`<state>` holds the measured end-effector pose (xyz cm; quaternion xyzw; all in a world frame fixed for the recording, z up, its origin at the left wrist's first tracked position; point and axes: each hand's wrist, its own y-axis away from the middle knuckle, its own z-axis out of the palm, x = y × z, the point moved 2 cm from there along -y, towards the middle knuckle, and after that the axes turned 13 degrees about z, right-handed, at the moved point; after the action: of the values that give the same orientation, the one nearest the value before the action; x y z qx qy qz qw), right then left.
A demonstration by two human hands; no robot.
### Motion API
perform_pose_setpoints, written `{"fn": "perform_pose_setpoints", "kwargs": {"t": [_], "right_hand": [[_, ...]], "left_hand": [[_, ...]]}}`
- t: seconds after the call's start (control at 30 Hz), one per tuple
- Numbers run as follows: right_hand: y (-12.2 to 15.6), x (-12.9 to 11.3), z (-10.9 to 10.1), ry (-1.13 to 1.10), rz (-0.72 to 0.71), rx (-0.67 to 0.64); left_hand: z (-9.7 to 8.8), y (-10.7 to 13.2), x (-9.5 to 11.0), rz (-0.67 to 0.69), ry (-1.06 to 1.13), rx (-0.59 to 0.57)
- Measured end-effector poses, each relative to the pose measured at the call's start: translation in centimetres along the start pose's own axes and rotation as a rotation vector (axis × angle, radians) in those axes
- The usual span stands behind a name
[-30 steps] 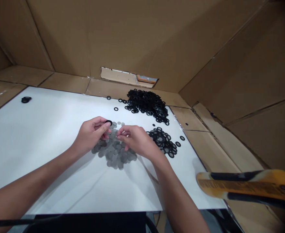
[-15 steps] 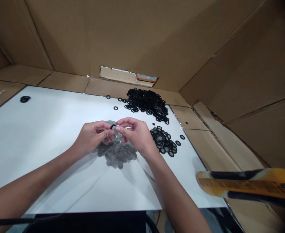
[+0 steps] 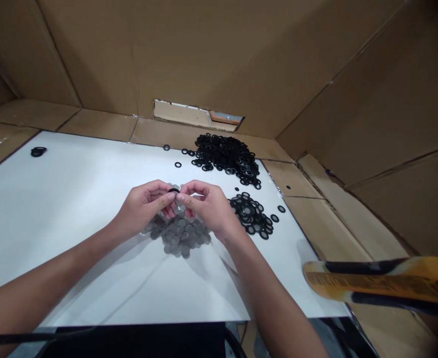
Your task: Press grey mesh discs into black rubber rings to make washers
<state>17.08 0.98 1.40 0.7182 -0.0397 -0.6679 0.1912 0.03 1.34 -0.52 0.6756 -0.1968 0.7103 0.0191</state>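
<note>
My left hand (image 3: 144, 206) pinches a small black ring (image 3: 173, 190) between thumb and forefinger. My right hand (image 3: 207, 205) meets it fingertip to fingertip, pinched on a small grey disc (image 3: 180, 197) pressed against the ring. Both hands hover just above a heap of grey discs (image 3: 181, 234) on the white sheet (image 3: 73, 209). To the right of my right hand lies a small pile of black rings with grey centres (image 3: 252, 215). A larger pile of plain black rings (image 3: 226, 158) lies farther back.
Cardboard walls (image 3: 219, 54) enclose the white sheet on the back and right. Loose black rings (image 3: 177, 164) are scattered near the big pile, and a few rings (image 3: 38, 151) lie at far left. A yellow and black object (image 3: 383, 286) juts in at lower right.
My right hand rose from the grey heap with a disc and came up to the ring in my left hand. Both hands now meet at the fingertips.
</note>
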Motion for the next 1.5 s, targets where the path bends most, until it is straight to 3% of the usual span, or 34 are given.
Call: {"fn": "perform_pose_setpoints", "kwargs": {"t": [0.1,0.3,0.6,0.93,1.5], "right_hand": [[0.0,-0.1,0.3,0.018,-0.008,0.012],[0.1,-0.1,0.3,0.135,-0.06,0.042],[0.6,1.0,1.4,0.264,-0.191,0.147],[0.5,0.4,1.8,0.035,-0.13,0.146],[0.2,0.6,1.0,0.111,-0.096,0.116]], "left_hand": [[0.3,0.0,-0.1,-0.039,0.027,0.006],[0.5,0.1,-0.1,-0.01,-0.031,-0.118],[0.5,0.3,0.0,0.018,-0.061,-0.046],[0.1,0.1,-0.1,0.039,0.028,0.114],[0.2,0.1,0.1,-0.029,0.079,0.012]]}}
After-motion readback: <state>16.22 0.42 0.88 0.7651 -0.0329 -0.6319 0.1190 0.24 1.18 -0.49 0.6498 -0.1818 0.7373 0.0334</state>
